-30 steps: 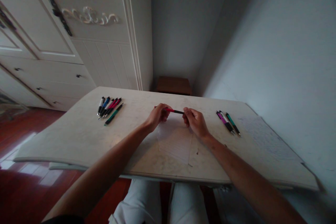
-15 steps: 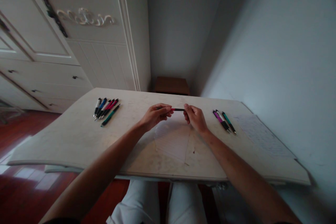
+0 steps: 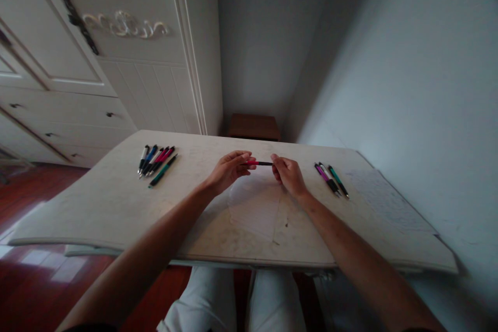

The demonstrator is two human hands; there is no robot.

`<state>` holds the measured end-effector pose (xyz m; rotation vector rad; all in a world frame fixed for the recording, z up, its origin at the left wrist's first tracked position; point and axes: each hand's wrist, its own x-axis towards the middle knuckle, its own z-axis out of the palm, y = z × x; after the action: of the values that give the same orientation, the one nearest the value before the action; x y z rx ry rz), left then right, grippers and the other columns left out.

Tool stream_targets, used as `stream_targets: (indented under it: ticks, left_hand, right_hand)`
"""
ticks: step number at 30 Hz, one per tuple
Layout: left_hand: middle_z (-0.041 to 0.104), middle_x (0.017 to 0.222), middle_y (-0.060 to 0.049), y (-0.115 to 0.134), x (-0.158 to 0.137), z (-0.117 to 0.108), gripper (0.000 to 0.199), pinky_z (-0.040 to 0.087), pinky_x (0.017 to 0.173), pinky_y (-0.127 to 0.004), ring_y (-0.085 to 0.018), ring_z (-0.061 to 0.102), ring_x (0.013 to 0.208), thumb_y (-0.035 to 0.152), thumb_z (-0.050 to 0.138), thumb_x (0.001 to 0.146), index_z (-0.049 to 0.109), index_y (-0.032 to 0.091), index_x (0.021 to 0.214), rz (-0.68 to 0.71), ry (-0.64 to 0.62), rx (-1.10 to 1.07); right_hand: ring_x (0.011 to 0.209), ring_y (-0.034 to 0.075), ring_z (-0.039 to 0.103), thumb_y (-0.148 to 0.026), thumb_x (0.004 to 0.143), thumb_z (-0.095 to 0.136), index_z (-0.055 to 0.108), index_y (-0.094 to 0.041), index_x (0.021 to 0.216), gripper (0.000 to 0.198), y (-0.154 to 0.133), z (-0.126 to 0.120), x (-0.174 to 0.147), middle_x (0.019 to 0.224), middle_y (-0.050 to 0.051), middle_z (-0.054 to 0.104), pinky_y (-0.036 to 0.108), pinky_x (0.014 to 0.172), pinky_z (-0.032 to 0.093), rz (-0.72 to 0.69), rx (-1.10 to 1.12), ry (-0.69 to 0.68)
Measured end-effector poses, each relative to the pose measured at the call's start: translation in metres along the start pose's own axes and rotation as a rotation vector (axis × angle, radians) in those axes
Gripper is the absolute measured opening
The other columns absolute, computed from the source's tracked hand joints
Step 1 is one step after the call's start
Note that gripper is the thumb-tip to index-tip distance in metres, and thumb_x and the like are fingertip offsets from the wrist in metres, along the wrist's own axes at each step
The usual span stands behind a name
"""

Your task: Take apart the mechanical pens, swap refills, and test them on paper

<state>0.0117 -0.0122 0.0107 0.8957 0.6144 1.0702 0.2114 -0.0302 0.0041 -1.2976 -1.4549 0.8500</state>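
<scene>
You have the red-and-black pen stretched sideways between your two hands, raised over the table, its length running roughly level from one grip to the other. Your left hand holds it toward the red part, the barrel passing between thumb and fingers, with some of those fingers fanned out a little; the pen's far left end is hidden among them. Your right hand pinches the black end between thumb and curled forefinger, so the tip there is covered. The bare stretch you can see lies in the gap between both grips. Nearer you than the pen, a pale sheet lies on the table. A group of pens rests well to your left, and a purple pen lies off to your right.
</scene>
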Motion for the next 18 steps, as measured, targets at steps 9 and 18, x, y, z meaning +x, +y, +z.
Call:
stream_targets:
  ticks: [9,18]
  left_hand:
    - [0.072,0.085,-0.012,-0.0018,0.0007,0.0022,0.022,0.056,0.076,-0.033,-0.023,0.072,0.083,0.032,0.058,0.092,0.063,0.011,0.095,-0.034,0.089,-0.178]
    - [0.067,0.12,-0.012,-0.0044,-0.0012,0.0005,0.024,0.056,0.073,-0.031,-0.021,0.072,0.086,0.003,0.063,0.076,0.059,0.014,0.098,0.022,0.034,-0.112]
  right_hand:
    - [0.035,0.006,0.04,-0.069,0.084,0.051,0.052,-0.017,0.058,0.058,0.0026,0.0001,0.0008,0.046,-0.003,0.047,0.018,0.034,0.032,0.01,0.014,0.009]
    - [0.036,0.007,0.041,-0.068,0.083,0.053,0.052,-0.017,0.059,0.056,0.0034,-0.0018,0.0038,0.047,-0.003,0.047,0.018,0.033,0.033,0.04,0.052,0.076]
